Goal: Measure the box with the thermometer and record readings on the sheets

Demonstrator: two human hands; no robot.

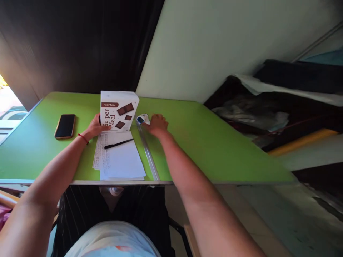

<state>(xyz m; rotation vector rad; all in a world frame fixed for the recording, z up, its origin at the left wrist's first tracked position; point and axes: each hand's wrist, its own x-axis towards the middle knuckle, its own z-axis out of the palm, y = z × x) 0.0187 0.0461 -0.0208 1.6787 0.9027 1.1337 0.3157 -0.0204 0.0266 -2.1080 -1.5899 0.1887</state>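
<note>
Two hands at upright white cardboard box (pixel 118 111) with brown chocolate print, on green table (pixel 214 142).
Left hand (pixel 95 127) fingers loosely curled against box side; right hand (pixel 158 125) curled over small white-blue device (pixel 142 119), grip unclear.

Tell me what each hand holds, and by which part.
The left hand grips the white box by its lower left edge. The right hand rests by the small white device; whether it grips it cannot be told.
</note>
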